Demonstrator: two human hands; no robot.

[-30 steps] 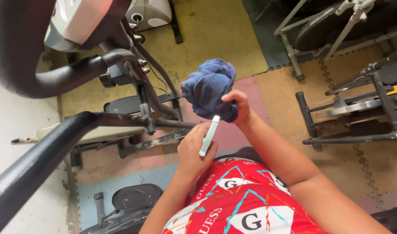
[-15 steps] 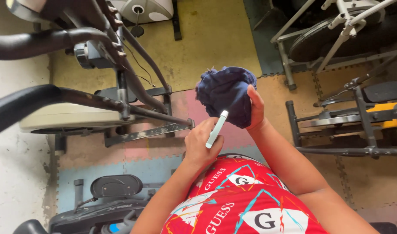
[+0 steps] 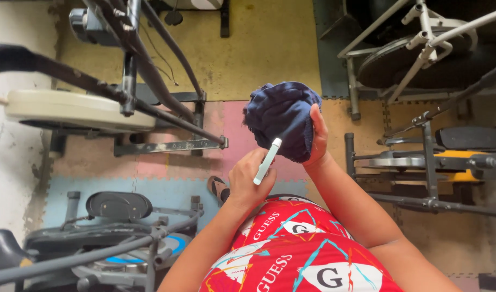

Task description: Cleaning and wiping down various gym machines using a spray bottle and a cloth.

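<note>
My right hand (image 3: 317, 135) grips a bunched dark blue cloth (image 3: 280, 116) held up at chest height. My left hand (image 3: 248, 181) holds a slim pale green bottle (image 3: 267, 161), its white tip pointed up against the lower side of the cloth. Both hands are close together over a floor of coloured foam mats. My red patterned shirt (image 3: 296, 249) fills the bottom of the view.
An exercise bike with black bars and a cream flywheel cover (image 3: 75, 111) stands at left. Another machine with a black pedal (image 3: 118, 205) is at lower left. Grey and black gym frames (image 3: 426, 157) crowd the right. A sandalled foot (image 3: 220, 188) shows below my left hand.
The view has tilted down and the bike at left has slid up and away. My hands keep the cloth and bottle together, the bottle tip still against the cloth.
</note>
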